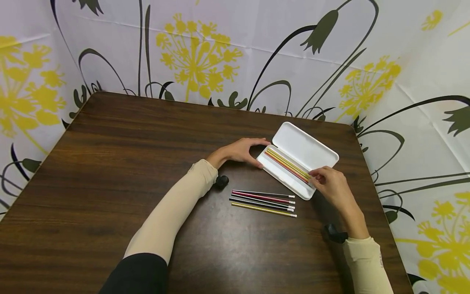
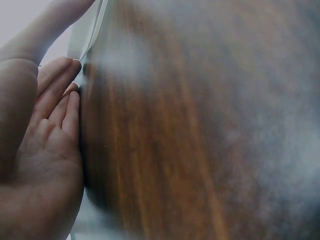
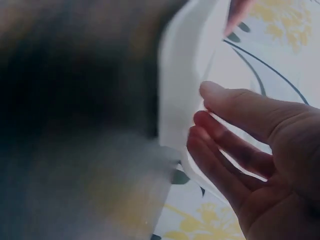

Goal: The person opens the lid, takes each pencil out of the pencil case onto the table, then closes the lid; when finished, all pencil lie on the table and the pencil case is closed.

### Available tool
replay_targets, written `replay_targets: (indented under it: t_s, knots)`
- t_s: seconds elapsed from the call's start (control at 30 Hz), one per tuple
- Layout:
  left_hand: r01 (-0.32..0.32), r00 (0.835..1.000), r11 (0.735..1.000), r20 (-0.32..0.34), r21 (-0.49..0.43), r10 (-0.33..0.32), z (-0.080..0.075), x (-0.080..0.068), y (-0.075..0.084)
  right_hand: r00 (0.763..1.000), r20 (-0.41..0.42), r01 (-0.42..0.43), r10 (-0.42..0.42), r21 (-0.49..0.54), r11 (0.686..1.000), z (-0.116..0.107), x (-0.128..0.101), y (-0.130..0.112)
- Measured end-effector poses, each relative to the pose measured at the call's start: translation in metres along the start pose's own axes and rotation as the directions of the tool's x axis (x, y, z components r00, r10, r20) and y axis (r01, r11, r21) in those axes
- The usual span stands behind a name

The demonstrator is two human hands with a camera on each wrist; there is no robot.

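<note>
A white pencil case [image 1: 279,173] lies opened on the table, its lid [image 1: 304,145] folded back to the far side. Yellow pencils [image 1: 286,161] and an orange-red one lie lengthwise inside. My left hand [image 1: 240,150] spans the case's left end, thumb at the near edge and fingers at the far corner. At the other end, my right hand [image 1: 332,185] pinches the end of a yellow pencil with thumb and forefinger. The right wrist view shows the right hand [image 3: 250,145] curled over the white case wall [image 3: 180,85]; the pencil is hidden there.
Several pencils lie side by side on the brown table [image 1: 147,139] in front of the case, among them a red one [image 1: 262,197] and a gold one [image 1: 262,210], erasers pointing right. A flowered cloth [image 1: 220,49] hangs behind the table and along its sides.
</note>
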State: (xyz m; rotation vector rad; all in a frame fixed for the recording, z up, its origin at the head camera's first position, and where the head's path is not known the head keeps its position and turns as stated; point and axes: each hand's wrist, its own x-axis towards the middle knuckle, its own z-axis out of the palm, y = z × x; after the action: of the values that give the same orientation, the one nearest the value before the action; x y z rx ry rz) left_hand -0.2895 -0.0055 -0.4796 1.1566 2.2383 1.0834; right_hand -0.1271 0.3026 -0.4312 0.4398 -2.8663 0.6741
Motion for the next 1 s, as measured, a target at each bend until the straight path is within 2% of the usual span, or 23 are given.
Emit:
replay_targets:
  t_s: [0.1, 0.43, 0.67, 0.8, 1.0]
  knots:
    - [0.001, 1.0, 1.0, 0.0, -0.002, -0.001, 0.0007, 0.0002, -0.001, 0.999, 0.049, 0.013, -0.011, -0.038, 0.999, 0.0057, -0.0002, -0.0004]
    - [-0.005, 1.0, 1.0, -0.005, -0.004, 0.005, -0.0005, -0.0006, -0.0001, 0.996, 0.074, 0.06, -0.051, -0.123, 0.991, 0.0099, 0.0054, -0.0062]
    - [-0.004, 1.0, 1.0, -0.004, 0.0, 0.004, 0.0003, -0.001, -0.0011, 0.987, 0.124, 0.112, -0.099, -0.102, 0.988, 0.0065, 0.0054, -0.006]
    - [0.0, 1.0, 1.0, -0.003, 0.002, 0.0, 0.0006, -0.0013, -0.0012, 0.984, 0.131, 0.137, -0.124, -0.099, 0.986, 0.0065, 0.0048, -0.0047]
    - [0.005, 1.0, 1.0, -0.004, -0.004, -0.005, 0.0009, -0.0013, -0.0013, 0.985, 0.121, 0.139, -0.12, -0.163, 0.977, 0.0078, 0.0046, -0.0073]
